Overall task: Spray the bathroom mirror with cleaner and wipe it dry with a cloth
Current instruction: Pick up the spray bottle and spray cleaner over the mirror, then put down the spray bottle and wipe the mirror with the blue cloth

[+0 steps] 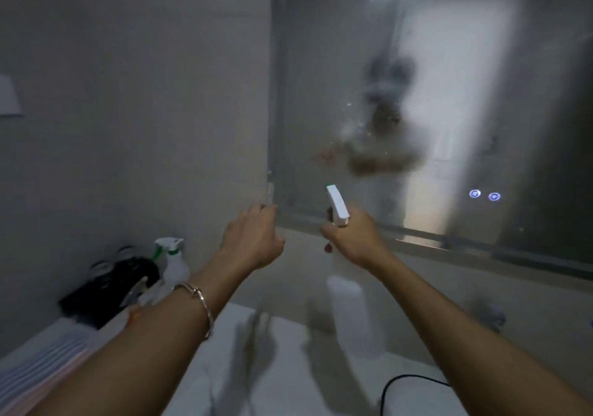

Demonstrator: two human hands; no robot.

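Note:
The bathroom mirror [321, 62] fills the upper right, foggy, with wet spray patches near its top and middle. My right hand [356, 239] is shut on a white spray bottle [337, 205] with a green-tipped nozzle aimed up at the glass; the bottle's pale body [345, 300] hangs below the hand. My left hand [256, 239], a bracelet on its wrist, hovers just left of the mirror's lower corner with fingers loosely curled and nothing in it. No cloth shows clearly.
A second spray bottle [171, 258] with a green trigger stands at the left beside a black object [109, 290]. A white sink counter [288, 367] lies below, a black cable [404, 383] crossing it. Two lit touch buttons [484, 195] glow on the mirror.

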